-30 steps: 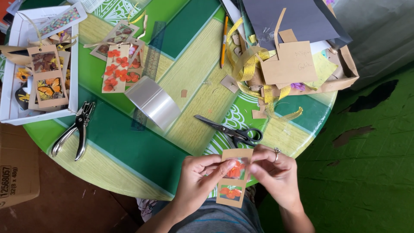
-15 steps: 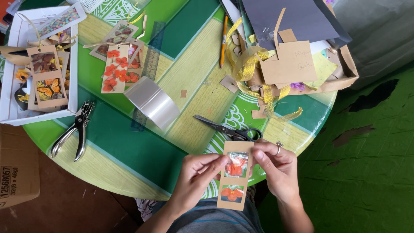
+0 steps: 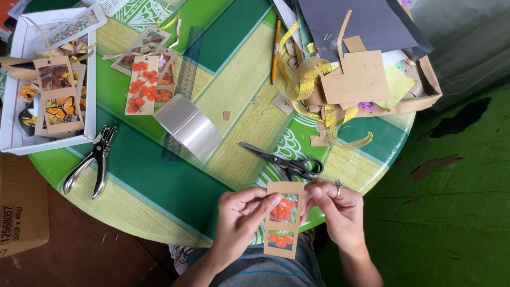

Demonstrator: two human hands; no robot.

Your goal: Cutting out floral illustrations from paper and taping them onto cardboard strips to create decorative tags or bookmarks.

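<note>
Raised slightly since before, cardboard bookmark point(image 3: 282, 219) with orange flowers, pinched upright between left hand point(image 3: 240, 218) and right hand point(image 3: 337, 212), near scissors point(image 3: 284, 161).

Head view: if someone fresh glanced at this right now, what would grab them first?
Most likely the tan card bookmark with two orange flowers, pinched upright between the left hand and right hand at the near edge of the green patterned round table. Just beyond it lie black-handled scissors. A silver hole punch sits far left, beside a white tray of finished bookmarks.
</note>
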